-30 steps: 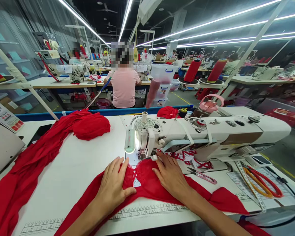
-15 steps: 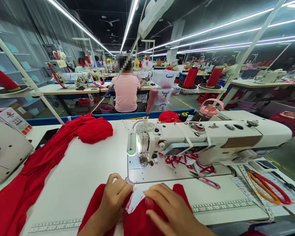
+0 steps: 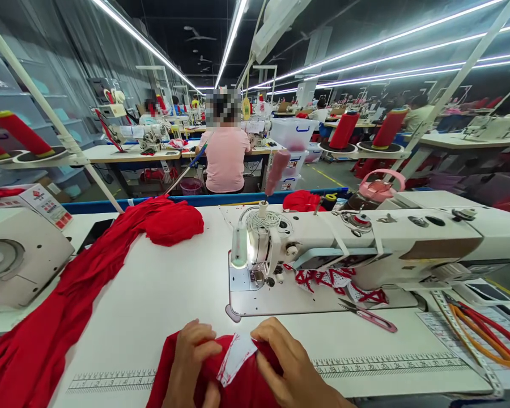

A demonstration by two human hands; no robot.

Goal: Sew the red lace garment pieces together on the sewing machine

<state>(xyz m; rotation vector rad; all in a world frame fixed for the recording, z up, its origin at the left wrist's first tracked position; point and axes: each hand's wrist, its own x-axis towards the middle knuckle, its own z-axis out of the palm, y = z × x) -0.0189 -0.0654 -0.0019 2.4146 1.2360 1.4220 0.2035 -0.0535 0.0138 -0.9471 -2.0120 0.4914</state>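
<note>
At the front edge of the table lies a piece of red cloth [image 3: 242, 391] bearing a small white printed patch [image 3: 237, 356] with red marks along its edges. My left hand [image 3: 191, 362] is curled around the cloth to the left of the patch, its thumb low on the fabric. On the other side, my right hand [image 3: 291, 365] pinches the cloth at the patch's right corner between thumb and forefinger. Both hands are in front of the white sewing machine [image 3: 399, 232], whose lit needle area [image 3: 255, 275] lies beyond them.
Thread snips [image 3: 369, 316], orange-and-red-handled scissors [image 3: 484, 328] and a measuring tape [image 3: 465, 343] lie at right. A ruler strip [image 3: 114, 381] runs along the table front. A long heap of red fabric [image 3: 85, 283] crosses the left. A person in pink [image 3: 225, 161] sits ahead.
The view has shifted left, so the surroundings appear farther right. My left hand has slid down along the cloth, away from the patch edge; my right fingers have closed at the patch corner.
</note>
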